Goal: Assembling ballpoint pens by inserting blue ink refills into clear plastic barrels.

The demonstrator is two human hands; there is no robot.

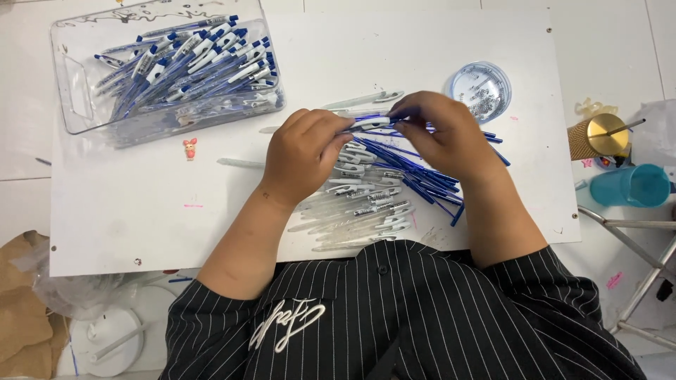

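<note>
Head view, both hands meet over mid-table on one pen (372, 123): white barrel with a blue end, lying roughly level, crosswise between the two hands. Left hand (304, 151) has fingers curled in, fingertips (343, 128) pinched on the pen's left end. Right hand (442, 134) is curled the same way, fingertips (399, 116) closed on the pen's right end, so the pen spans the small gap between the two sets of fingertips and is raised off the pile below. Can't tell exactly how the thumbs sit, the knuckles hide them. Directly under the hands: heap of clear pen barrels (359, 207) with white clips, fanned out toward the near table edge, and touching them on the right a bundle of thin blue refills (422, 179) running diagonally under the right hand. A couple of loose clear barrels lie just beyond the fingers, one more (239, 163) to the left of the left hand. Further out: round clear tub (481, 89) of small metal parts beside the right hand, far side; clear plastic bin (77, 91) full of finished blue-and-white pens at far left, well apart; small pink figurine (189, 148) just in front of that bin. All on a white board (141, 225). Off the board to the right: gold-topped cup (598, 137) and teal cup (630, 186). Person's black pinstriped shirt (422, 317) fills the bottom of the view.
</note>
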